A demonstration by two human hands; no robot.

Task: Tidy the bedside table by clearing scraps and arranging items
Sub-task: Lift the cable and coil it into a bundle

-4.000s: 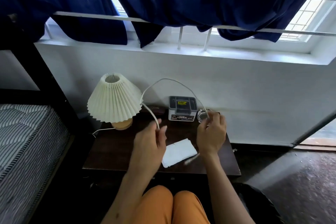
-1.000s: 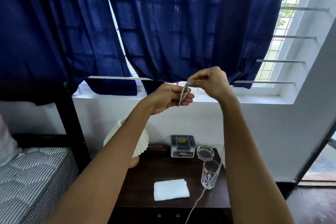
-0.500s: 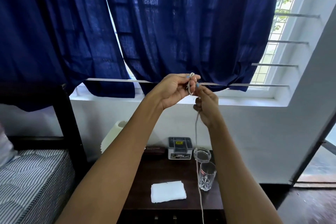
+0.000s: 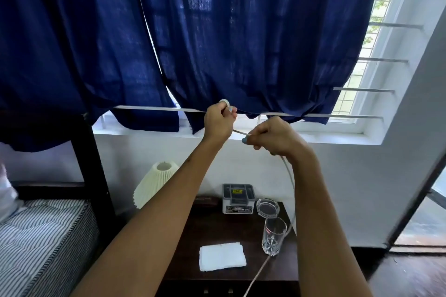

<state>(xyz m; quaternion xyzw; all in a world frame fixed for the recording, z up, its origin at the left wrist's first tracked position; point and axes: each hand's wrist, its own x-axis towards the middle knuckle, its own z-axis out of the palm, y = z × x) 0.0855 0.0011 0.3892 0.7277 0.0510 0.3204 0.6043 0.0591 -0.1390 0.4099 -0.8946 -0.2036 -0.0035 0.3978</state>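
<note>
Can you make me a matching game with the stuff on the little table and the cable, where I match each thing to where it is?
Things:
1. white cable
2. drinking glass
3. folded white cloth
4. lamp

Places:
A. at the table's left back corner, partly behind the left arm
B. lying flat near the table's front edge
C. held up in both hands, hanging down past the table
D. standing upright on the table's right side, in front of the glass ashtray

Pairs: 1-C, 2-D, 3-B, 4-A
</note>
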